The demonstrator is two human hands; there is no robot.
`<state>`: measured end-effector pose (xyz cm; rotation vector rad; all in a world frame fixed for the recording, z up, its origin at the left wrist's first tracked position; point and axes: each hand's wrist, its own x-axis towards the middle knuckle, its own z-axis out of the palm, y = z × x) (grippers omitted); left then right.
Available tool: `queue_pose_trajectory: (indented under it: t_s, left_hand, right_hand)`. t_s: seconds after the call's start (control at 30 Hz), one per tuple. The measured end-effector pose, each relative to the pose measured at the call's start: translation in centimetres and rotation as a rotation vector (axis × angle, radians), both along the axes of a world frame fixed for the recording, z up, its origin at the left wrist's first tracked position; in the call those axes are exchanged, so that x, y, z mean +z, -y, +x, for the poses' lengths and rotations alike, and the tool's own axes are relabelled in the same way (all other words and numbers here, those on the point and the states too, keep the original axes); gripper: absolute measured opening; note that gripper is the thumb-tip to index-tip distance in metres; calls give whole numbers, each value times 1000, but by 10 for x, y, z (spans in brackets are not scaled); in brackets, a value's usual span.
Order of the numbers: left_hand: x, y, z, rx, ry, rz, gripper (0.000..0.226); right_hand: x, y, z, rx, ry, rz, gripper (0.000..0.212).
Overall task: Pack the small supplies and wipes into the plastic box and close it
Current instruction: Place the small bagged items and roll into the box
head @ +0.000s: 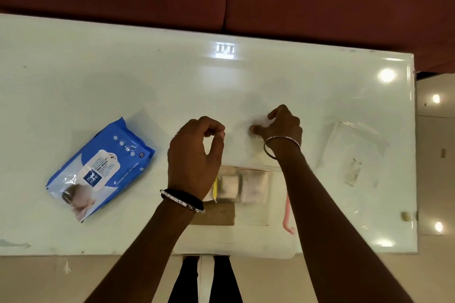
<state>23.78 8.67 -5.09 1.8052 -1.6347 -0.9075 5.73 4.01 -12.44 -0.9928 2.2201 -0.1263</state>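
We find the clear plastic box (pixel 242 179) hard to read: its walls are nearly invisible against the glossy white table (pixel 98 76), and only faint edges show between our forearms near the table's front edge. Through it we make out two pale wrapped packets (pixel 243 186) side by side, a thin yellow strip (pixel 215 187) partly hidden by our left wrist, and a brown flat piece (pixel 216 215) below them, cut off by the left arm. Whether these lie inside the box or under it we cannot tell. A pink curved item (pixel 286 214) shows just right of the packets, partly blocked by the right forearm. To the far right lies a transparent piece (pixel 354 152), possibly a lid, its outline blurred and smudged.

Our left hand (pixel 194 155) hovers above the box's far left part, fingers curled with thumb and forefinger pinched together; what they pinch, if anything, is too small to see. Our right hand (pixel 283 125) is half curled at the far right part, fingertips bent down, thumb out to the left; we cannot tell whether it grips the clear rim.

The blue pack of wet wipes (pixel 101 170) lies tilted on the table, well apart to the left of the hands.
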Motion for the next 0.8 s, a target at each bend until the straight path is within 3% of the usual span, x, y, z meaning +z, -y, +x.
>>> queue_pose_trajectory:
  t_s: [0.13, 0.33, 0.43, 0.6, 0.8]
  left_hand:
    - [3, 0, -3, 13, -16, -10, 8]
    - [21, -12, -4, 56, -86, 13, 10]
    - [31, -23, -5, 44, -258, 163, 18]
    - [38, -39, -10, -8, -641, 576, 39]
    - [26, -77, -8, 15, -647, 699, 13]
  right_hand:
    - [7, 4, -2, -39, 96, -67, 50]
    - [73, -34, -6, -335, 553, -361, 43]
    - [105, -67, -6, -290, 713, -341, 38]
    - [127, -118, -1, -160, 831, -265, 30]
    - [120, -168, 5, -251, 861, -182, 18]
